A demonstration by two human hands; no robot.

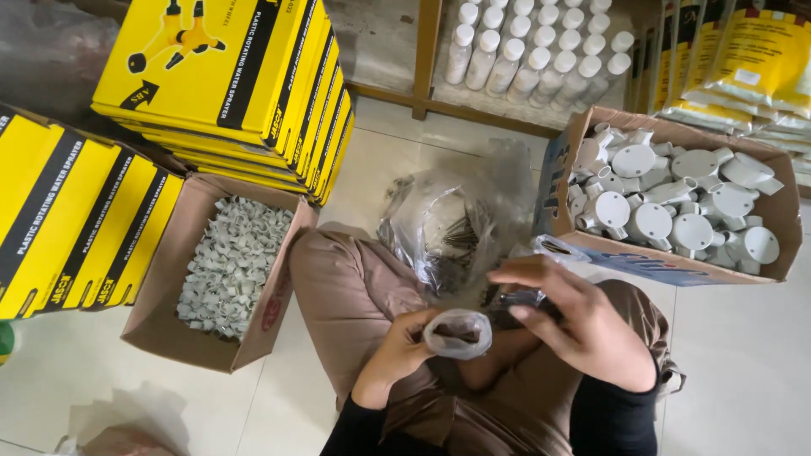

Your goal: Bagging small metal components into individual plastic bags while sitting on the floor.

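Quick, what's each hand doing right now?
Left hand: closed on a small plastic bag with dark bits inside.
Right hand: curled, fingers on the clear plastic; grip cannot be told.

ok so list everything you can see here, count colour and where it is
small plastic bag: one, clear with dark small parts inside, held in the left hand
large plastic bag: one, clear, holding dark nail-like pieces, on the floor ahead of the knees
box of clips: one, brown cardboard full of small grey-white pieces, floor at left
box of round fittings: one, cardboard full of white round fittings, floor at right
flat boxes: two stacks, yellow and black, upper left
bottles: many, white, on the shelf at top
sacks: several, yellow and white, top right
floor: pale tiles
left hand: gripping the small bag
right hand: at the clear plastic just above the small bag
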